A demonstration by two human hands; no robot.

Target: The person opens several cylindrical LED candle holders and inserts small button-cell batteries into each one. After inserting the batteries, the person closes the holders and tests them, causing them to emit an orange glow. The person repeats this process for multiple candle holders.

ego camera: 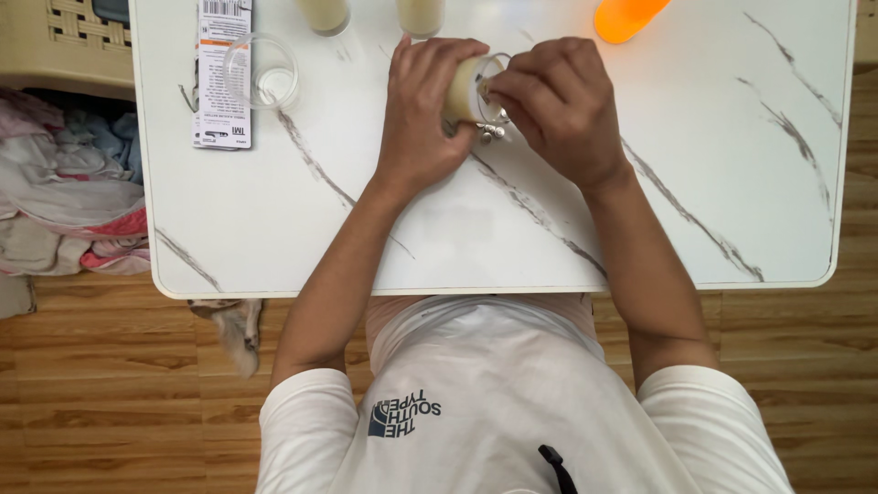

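left hand (422,110) grips tilted cream jar (465,91) | right hand (558,105) pinches its rim | table (640,238) near edge bare

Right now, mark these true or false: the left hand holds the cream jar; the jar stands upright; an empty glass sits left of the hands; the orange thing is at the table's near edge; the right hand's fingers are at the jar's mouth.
1. The left hand holds the cream jar: true.
2. The jar stands upright: false, it is tipped on its side, mouth toward the right hand.
3. An empty glass sits left of the hands: true.
4. The orange thing is at the near edge of the table: false, it is at the far edge.
5. The right hand's fingers are at the jar's mouth: true.
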